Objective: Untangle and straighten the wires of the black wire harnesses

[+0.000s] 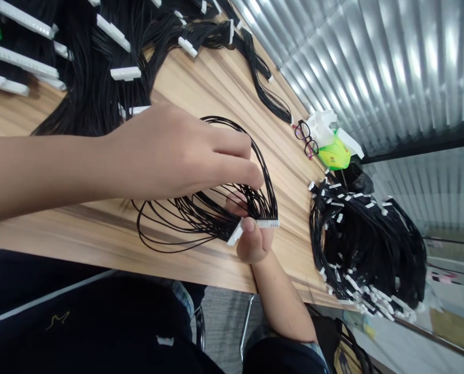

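A looped wire harness (201,218) of thin black wires hangs over the near part of the table, with white connectors (269,223) at its ends. My right hand (253,239) pinches the connector ends, thumb in front and fingers behind, partly hidden by the wires. Two white connectors meet at that thumb, one angled down to the left. From the left, my left hand (185,150) reaches across the loop with bent fingers closed over the black wires; its thumb is out of sight.
More black harnesses with white connectors (125,74) heap at the upper left of the wooden table (216,83). A large coiled bundle (372,244) lies at the right. Glasses (306,138) and a green packet (335,153) rest near the corrugated metal wall (372,62).
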Motion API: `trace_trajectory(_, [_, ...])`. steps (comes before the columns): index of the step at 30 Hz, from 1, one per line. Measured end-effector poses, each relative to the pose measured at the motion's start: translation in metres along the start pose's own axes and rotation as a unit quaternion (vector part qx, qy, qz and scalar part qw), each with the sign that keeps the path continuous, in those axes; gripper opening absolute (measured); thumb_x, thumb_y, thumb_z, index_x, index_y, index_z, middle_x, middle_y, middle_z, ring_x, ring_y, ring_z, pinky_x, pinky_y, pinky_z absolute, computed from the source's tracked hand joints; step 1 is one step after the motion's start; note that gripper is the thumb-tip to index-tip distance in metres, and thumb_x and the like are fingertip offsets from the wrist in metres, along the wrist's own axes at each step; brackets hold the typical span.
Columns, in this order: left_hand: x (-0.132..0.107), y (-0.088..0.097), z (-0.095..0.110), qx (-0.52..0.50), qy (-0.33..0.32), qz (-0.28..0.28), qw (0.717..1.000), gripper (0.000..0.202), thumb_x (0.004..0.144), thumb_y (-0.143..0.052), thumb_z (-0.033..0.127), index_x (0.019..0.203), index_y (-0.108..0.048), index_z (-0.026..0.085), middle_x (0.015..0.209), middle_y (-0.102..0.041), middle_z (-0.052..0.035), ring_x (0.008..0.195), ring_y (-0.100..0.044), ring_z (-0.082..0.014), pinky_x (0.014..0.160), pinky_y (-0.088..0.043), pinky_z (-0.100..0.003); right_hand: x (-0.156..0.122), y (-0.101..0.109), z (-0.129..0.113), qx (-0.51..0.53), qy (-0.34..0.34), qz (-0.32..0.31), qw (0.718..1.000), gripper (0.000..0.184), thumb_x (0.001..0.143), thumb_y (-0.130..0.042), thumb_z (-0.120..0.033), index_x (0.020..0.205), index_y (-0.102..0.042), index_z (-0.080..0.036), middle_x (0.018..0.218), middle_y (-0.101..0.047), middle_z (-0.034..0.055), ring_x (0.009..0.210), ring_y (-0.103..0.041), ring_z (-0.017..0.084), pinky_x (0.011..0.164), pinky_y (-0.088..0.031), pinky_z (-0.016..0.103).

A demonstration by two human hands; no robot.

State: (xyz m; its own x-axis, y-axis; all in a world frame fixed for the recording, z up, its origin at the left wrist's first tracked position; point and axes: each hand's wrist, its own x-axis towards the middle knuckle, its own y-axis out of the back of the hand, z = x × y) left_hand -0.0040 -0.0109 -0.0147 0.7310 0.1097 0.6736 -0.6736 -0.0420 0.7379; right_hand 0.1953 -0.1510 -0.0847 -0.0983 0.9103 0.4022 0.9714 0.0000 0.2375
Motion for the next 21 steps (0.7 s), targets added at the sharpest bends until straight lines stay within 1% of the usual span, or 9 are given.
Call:
trace_trajectory(3, [-0.003,-0.001,0.003,0.034,-0.022,0.041,0.998,0.041,0.1,-0.039,0.007,0.12,-0.067,0.029,0.1,-0.072,0.008,0.062,-0.057,-0.0056,0.05,-0.018,-0.022,-0.004,-0.001,0.004,-0.022,-0.039,-0.001,0.999,0.042,0.099,-0.047,-0.064,0.094,-0.066,-0.027,0.078,-0.061,0.0037,0.077,-0.066,0.024,0.075,-0.062,0.044])
trace_trajectory(5, [-0.003,-0.001,0.005,0.048,-0.032,0.063,0.996,0.04,0.101,-0.04,0.008,0.122,-0.067,0.029,0.099,-0.074,0.0092,0.061,-0.058,-0.0063,0.049,-0.018,-0.023,-0.004,-0.001,0.004,-0.034,-0.039,-0.006,0.999,0.043,0.099,-0.046,-0.066,0.093,-0.066,-0.027,0.076,-0.06,0.0034,0.076,-0.066,0.025,0.075,-0.063,0.044])
trace_trajectory(7, [-0.003,0.0,0.008,0.061,-0.02,0.068,0.996,0.039,0.102,-0.039,0.011,0.121,-0.068,0.029,0.102,-0.075,0.0099,0.061,-0.059,-0.0046,0.049,-0.017,-0.022,-0.004,0.0,0.005,-0.042,-0.028,-0.006,0.999,0.043,0.1,-0.045,-0.065,0.094,-0.066,-0.028,0.077,-0.061,0.0035,0.078,-0.067,0.025,0.077,-0.064,0.044])
trace_trajectory(10, [0.0,0.004,0.012,0.069,0.025,0.073,0.995,0.04,0.104,-0.034,0.017,0.119,-0.069,0.028,0.108,-0.075,0.0103,0.063,-0.06,-0.0011,0.053,-0.017,-0.017,-0.005,0.001,0.006,-0.058,-0.016,0.011,0.998,0.04,0.099,-0.047,-0.062,0.097,-0.067,-0.027,0.081,-0.064,0.0053,0.087,-0.07,0.027,0.084,-0.064,0.046])
trace_trajectory(11, [0.0,0.005,0.013,0.064,0.026,0.074,0.995,0.039,0.104,-0.034,0.019,0.117,-0.07,0.027,0.108,-0.075,0.0103,0.063,-0.059,-0.0008,0.054,-0.018,-0.016,-0.005,0.002,0.006,-0.067,-0.011,0.022,0.997,0.039,0.099,-0.048,-0.061,0.098,-0.067,-0.027,0.084,-0.065,0.006,0.091,-0.07,0.028,0.086,-0.064,0.046])
trace_trajectory(14, [-0.002,0.008,0.015,0.044,-0.003,0.082,0.996,0.025,0.102,-0.047,0.022,0.106,-0.072,0.025,0.105,-0.075,0.0101,0.063,-0.058,-0.0027,0.051,-0.027,-0.019,-0.003,0.005,0.001,-0.104,0.019,0.066,0.992,0.035,0.101,-0.046,-0.055,0.104,-0.068,-0.027,0.092,-0.068,0.0074,0.102,-0.071,0.029,0.091,-0.064,0.046])
trace_trajectory(16, [-0.004,0.007,0.016,0.034,-0.036,0.065,0.997,0.018,0.101,-0.053,0.021,0.1,-0.072,0.024,0.1,-0.075,0.0089,0.064,-0.06,-0.0061,0.049,-0.03,-0.025,0.001,0.006,-0.004,-0.13,0.036,0.087,0.987,0.033,0.102,-0.043,-0.048,0.108,-0.068,-0.026,0.095,-0.069,0.0078,0.106,-0.071,0.029,0.093,-0.063,0.047])
trace_trajectory(19, [-0.007,0.004,0.016,0.029,-0.061,0.046,0.997,0.021,0.102,-0.051,0.018,0.099,-0.072,0.022,0.091,-0.074,0.0059,0.07,-0.065,-0.0103,0.05,-0.033,-0.028,0.008,0.006,-0.012,-0.147,0.06,0.104,0.982,0.028,0.103,-0.043,-0.041,0.101,-0.066,-0.025,0.089,-0.069,0.0062,0.1,-0.072,0.028,0.092,-0.063,0.048])
trace_trajectory(21, [-0.007,0.001,0.015,0.031,-0.063,0.06,0.996,0.028,0.102,-0.045,0.015,0.099,-0.072,0.022,0.084,-0.072,0.0051,0.07,-0.065,-0.0104,0.051,-0.037,-0.027,0.011,0.004,-0.013,-0.145,0.065,0.107,0.981,0.028,0.103,-0.043,-0.04,0.095,-0.065,-0.025,0.085,-0.067,0.0051,0.088,-0.072,0.026,0.088,-0.063,0.047])
